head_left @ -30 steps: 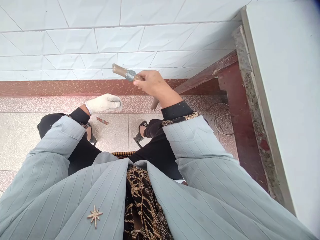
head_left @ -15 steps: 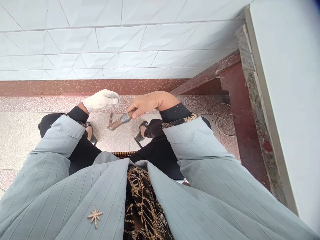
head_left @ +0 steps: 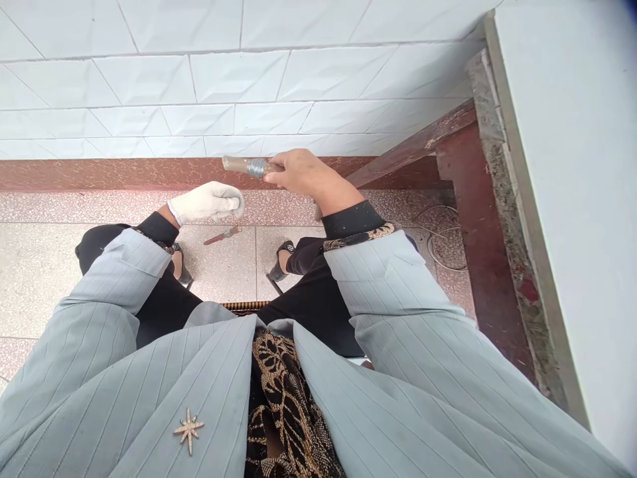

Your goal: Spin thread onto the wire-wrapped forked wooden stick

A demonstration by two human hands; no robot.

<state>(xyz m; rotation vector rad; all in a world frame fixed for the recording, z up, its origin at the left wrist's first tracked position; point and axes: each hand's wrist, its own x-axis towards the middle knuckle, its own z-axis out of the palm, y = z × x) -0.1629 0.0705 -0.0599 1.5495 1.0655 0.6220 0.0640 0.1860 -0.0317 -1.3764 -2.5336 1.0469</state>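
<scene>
My right hand (head_left: 304, 174) is bare and closed round one end of a brown stick-like tool (head_left: 245, 165) with a band of grey wire wound about it. The tool points left, level, in front of the wall's red skirting. My left hand (head_left: 206, 202) wears a white glove and is curled into a loose fist just below and left of the tool, not touching it; what it holds, if anything, is hidden. A small reddish rod-shaped piece (head_left: 221, 234) lies on the floor tiles between my feet.
I sit with my knees apart over a speckled tile floor (head_left: 34, 265). A white tiled wall (head_left: 199, 79) stands ahead. A dark red wooden frame (head_left: 472, 219) and a white ledge rise at the right. A loop of thin wire (head_left: 440, 242) lies on the floor by the frame.
My right hand swung the tool down towards the floor piece, then lifted it back up to skirting height. The small piece on the floor has shifted and turned. My gloved hand barely moved.
</scene>
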